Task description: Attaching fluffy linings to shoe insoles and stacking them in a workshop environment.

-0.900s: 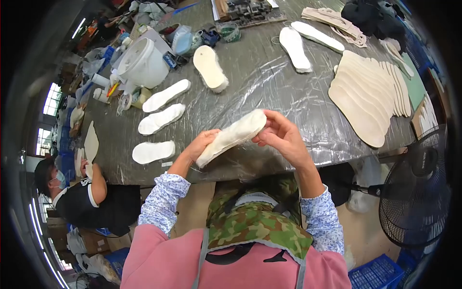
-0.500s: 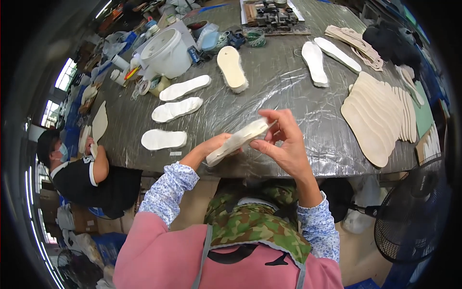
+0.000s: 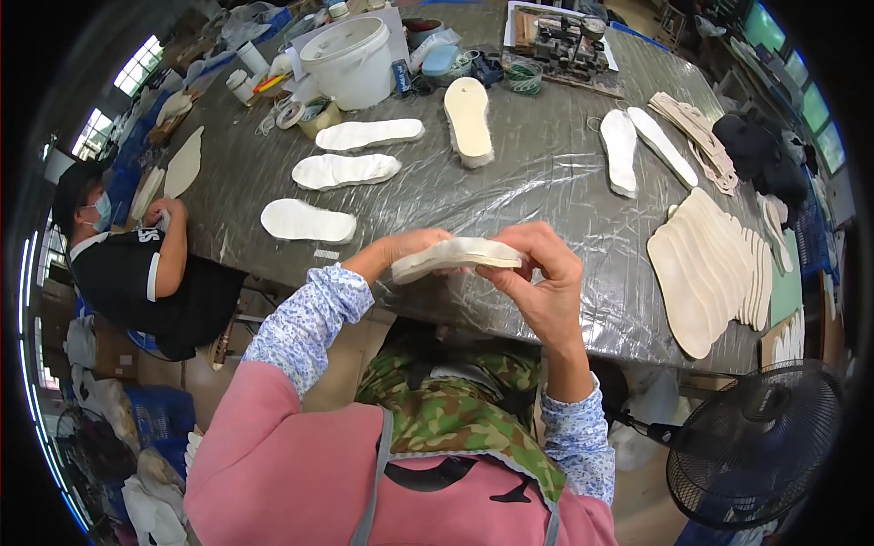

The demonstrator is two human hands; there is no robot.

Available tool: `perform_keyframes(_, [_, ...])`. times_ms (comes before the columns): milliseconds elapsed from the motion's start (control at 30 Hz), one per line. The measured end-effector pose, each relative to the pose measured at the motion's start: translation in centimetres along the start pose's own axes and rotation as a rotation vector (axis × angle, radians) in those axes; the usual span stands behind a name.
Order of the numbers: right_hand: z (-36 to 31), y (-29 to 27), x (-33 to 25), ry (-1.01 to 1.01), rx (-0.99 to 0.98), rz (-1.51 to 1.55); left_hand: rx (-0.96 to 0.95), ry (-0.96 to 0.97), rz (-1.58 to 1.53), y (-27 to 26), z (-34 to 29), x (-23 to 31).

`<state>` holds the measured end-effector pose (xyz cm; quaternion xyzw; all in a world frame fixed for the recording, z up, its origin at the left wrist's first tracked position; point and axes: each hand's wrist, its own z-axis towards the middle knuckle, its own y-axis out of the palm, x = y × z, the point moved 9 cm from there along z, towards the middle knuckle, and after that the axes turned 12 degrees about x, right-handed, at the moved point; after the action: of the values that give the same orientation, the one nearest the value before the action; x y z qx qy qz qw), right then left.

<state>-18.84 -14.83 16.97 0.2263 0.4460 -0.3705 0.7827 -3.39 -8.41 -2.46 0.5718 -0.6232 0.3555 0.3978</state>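
Observation:
Between my two hands, over the table's near edge, is a fluffy white insole (image 3: 452, 257), turned edge-on so its layered side shows. My left hand (image 3: 407, 247) grips one end from behind, its fingers mostly hidden by the insole. At the other end my right hand (image 3: 543, 268) pinches it between thumb and fingers. Left of my hands lies a white insole (image 3: 309, 221), with another insole (image 3: 346, 171) and a third insole (image 3: 370, 135) farther back. A cream-faced insole (image 3: 468, 118) with furry edges lies beyond my hands.
At right lie two white insoles (image 3: 619, 150) and stacked cream sheets (image 3: 706, 273). A white bucket (image 3: 346, 68) and tape rolls (image 3: 317, 116) stand at back left; a metal device (image 3: 569, 45) sits at the far side. A co-worker (image 3: 118, 246) sits at left. A black fan (image 3: 756, 446) stands at lower right.
The insole in my hands has swung from a slant to nearly level. My right hand has lowered slightly and now pinches its end. The whole view has shifted.

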Motion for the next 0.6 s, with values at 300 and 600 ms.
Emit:
perform_keyframes(300, [-0.3,0.2,-0.2,-0.016,0.002,-0.033,0.141,0.051,-0.156,-4.2,0.2,2.3])
perform_keyframes(600, [-0.9,-0.7,0.9,0.036,0.025,-0.037,0.250,0.003,-0.122,-5.3,0.8,2.0])
